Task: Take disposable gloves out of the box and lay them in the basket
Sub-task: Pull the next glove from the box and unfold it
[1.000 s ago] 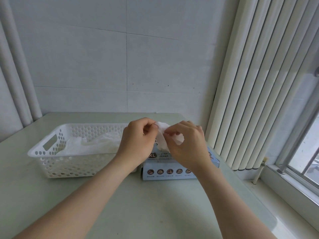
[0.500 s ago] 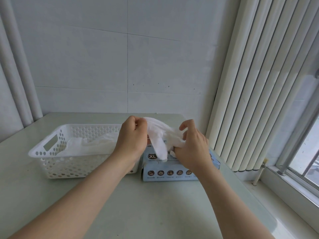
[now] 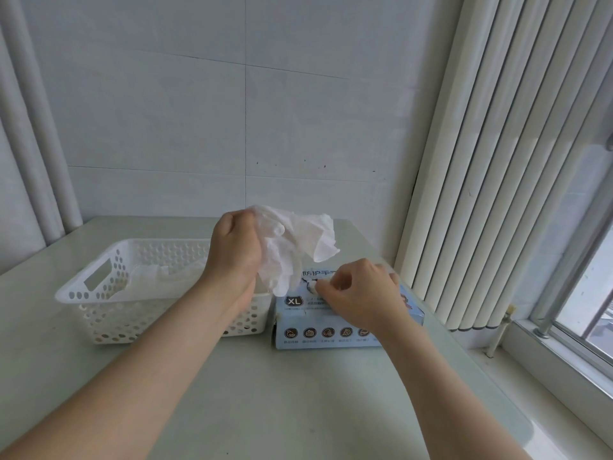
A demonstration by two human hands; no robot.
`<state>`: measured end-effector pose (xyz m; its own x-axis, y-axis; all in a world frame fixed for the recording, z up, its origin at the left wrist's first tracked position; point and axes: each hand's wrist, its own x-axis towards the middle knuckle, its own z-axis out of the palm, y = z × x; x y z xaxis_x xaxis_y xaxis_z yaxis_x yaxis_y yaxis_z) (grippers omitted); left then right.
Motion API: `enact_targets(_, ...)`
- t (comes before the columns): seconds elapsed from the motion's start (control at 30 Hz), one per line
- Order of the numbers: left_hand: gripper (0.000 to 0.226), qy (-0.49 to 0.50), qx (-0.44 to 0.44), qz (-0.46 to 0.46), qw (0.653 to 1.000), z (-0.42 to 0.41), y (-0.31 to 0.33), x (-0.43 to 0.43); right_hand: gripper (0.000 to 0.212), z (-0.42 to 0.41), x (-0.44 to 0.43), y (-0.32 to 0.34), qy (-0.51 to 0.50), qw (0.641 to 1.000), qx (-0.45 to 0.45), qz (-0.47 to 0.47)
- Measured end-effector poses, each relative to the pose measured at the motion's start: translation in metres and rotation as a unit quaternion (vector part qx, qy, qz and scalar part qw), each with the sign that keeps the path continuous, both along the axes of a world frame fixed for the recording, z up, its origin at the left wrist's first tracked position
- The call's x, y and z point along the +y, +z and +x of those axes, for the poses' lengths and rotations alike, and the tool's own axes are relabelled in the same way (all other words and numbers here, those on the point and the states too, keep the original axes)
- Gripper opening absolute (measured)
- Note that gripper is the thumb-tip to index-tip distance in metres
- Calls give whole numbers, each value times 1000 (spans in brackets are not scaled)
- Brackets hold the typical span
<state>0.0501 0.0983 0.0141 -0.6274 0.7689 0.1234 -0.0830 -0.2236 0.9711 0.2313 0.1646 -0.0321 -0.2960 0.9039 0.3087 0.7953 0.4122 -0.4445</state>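
White crinkly glove [image 3: 295,244] (left grip [image 3: 234,252])

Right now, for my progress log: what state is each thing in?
left hand: raised, gripping a glove.
glove: crumpled, hanging from the left hand.
right hand: on the box, pinching a glove tip.
box: lying flat, open on top.
basket: upright, gloves lying inside.

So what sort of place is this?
Probably a plain room corner beside a window, perhaps a workroom: white tiled wall, vertical blinds, and a pale table holding a glove box and basket.
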Motion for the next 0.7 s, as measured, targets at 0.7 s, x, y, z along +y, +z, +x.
enact_targets(0.7,32,-60,178,-58,980,-12,9,-12,43,-20,-30,30,159,842,516,-14)
